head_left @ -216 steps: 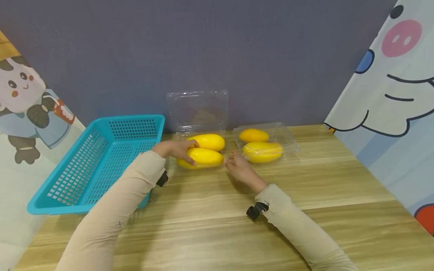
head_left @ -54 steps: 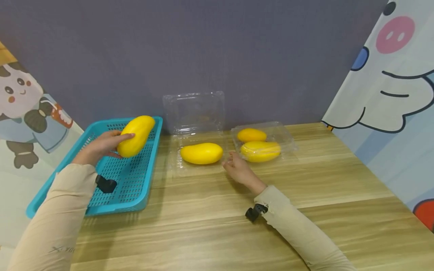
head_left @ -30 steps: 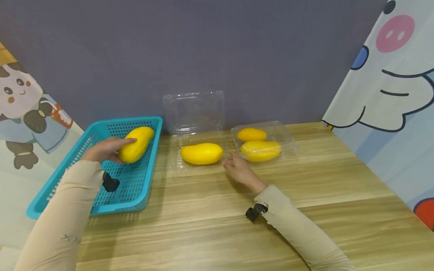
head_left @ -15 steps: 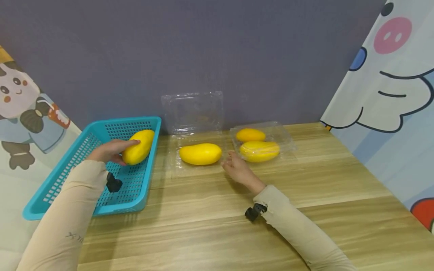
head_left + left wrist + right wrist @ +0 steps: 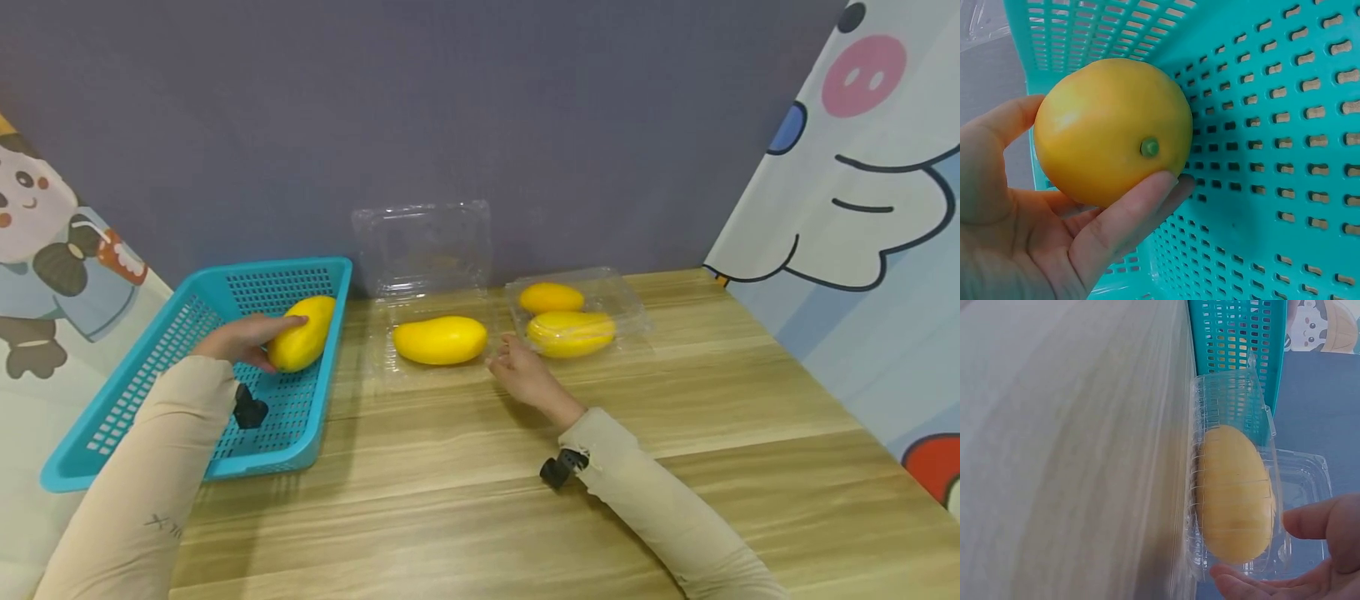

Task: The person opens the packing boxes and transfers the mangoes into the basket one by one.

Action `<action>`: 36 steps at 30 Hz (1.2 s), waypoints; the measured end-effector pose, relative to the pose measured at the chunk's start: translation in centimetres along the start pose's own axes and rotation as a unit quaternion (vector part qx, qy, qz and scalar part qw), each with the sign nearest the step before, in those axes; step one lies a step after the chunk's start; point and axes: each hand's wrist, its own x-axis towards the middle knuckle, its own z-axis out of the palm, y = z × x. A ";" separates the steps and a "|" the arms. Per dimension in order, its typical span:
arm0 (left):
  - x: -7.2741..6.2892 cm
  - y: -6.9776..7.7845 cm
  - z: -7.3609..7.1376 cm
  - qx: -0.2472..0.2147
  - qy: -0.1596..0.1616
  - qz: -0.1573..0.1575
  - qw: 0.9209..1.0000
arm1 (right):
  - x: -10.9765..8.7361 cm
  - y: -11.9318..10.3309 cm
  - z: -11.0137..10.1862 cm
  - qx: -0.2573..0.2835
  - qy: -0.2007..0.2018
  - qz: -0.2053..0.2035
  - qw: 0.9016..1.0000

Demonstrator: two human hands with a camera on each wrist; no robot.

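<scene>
In the head view my left hand [image 5: 243, 340] holds a yellow mango [image 5: 309, 335] low inside the blue-green basket [image 5: 330, 392], near its right wall. The left wrist view shows thumb and fingers curled round the mango [image 5: 1110, 125], its green stem end toward the camera. A second mango [image 5: 441, 341] lies in a clear plastic clamshell box [image 5: 386, 375] whose lid [image 5: 423, 250] stands up against the back wall. My right hand [image 5: 528, 377] grips the right end of this box, thumb at the rim and fingers outside the end wall in the right wrist view.
Right of the box, another clear container [image 5: 630, 308] holds a large yellow mango [image 5: 572, 333] and a smaller orange-yellow one [image 5: 551, 297]. A grey wall [image 5: 600, 150] rises behind the wooden table [image 5: 450, 500]. Cartoon-printed panels stand at both sides.
My left hand has taken one mango out of the clamshell box, carried it left over the basket and lowered it inside. My right hand has stayed at the box's end.
</scene>
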 end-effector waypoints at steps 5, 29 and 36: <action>0.0 0.0 0.2 0.000 -0.021 0.003 1.000 | 0.0 -0.1 0.0 0.001 0.001 0.001 1.000; 0.0 0.3 -0.2 -0.005 -0.027 -0.020 0.999 | 0.0 -0.1 0.2 -0.004 0.011 -0.003 1.000; 0.0 0.2 -0.7 -0.004 -0.010 -0.030 0.999 | 0.1 0.0 0.2 0.001 0.012 0.002 1.000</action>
